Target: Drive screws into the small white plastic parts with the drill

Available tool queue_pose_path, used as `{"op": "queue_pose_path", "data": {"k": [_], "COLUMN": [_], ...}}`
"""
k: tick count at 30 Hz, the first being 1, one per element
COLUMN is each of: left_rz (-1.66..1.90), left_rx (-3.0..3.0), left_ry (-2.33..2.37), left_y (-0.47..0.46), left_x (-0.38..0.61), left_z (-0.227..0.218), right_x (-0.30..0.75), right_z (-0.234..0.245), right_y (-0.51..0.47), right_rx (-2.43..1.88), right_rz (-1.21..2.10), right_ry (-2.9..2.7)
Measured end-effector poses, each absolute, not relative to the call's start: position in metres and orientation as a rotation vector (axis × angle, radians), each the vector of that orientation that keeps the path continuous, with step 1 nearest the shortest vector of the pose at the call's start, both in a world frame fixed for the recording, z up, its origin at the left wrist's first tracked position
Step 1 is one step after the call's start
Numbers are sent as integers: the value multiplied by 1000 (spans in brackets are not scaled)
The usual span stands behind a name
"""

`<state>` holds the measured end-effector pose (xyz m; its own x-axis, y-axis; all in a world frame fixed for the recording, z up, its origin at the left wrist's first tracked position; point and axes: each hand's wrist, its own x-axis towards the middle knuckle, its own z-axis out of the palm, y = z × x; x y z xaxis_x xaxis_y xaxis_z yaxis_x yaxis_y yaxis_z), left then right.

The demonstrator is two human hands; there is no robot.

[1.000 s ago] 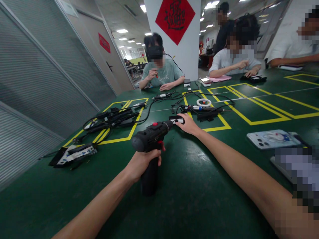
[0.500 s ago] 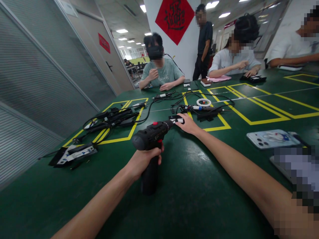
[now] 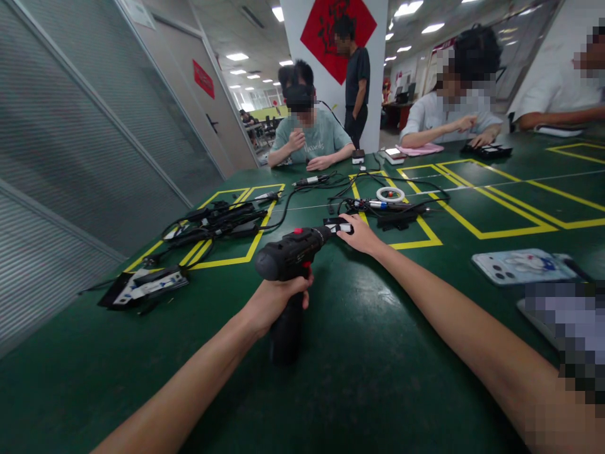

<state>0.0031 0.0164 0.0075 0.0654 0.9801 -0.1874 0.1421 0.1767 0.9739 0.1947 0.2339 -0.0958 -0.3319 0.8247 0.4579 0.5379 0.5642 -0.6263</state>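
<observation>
A black cordless drill with red accents stands over the green table, its chuck pointing away from me and to the right. My left hand is closed around the drill's handle. At the chuck's front end lies a small black-and-white piece. My right hand is closed on that piece's right side, fingertips against it. Whether a bit in the chuck touches the piece is too small to make out.
Tangled black cables lie on the left, with flat plastic packets nearer me. Beyond my right hand are a white tape roll and a pen-like tool. A phone rests at right. People sit across the table.
Both hands, the drill and the small piece keep nearly the same arrangement. The view has shifted slightly. In the background, the standing person has moved left.
</observation>
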Motion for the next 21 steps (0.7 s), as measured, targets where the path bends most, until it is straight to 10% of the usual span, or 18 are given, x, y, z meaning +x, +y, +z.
{"op": "queue_pose_path", "data": {"k": [21], "left_rz": [969], "left_rx": [1149], "left_ry": [1312], "left_y": [17], "left_x": [1], "left_z": [6], "right_x": [196], "right_z": [-96], "right_y": [233], "right_rx": [-1098], "right_rz": [470], "right_ry": [-2028]}}
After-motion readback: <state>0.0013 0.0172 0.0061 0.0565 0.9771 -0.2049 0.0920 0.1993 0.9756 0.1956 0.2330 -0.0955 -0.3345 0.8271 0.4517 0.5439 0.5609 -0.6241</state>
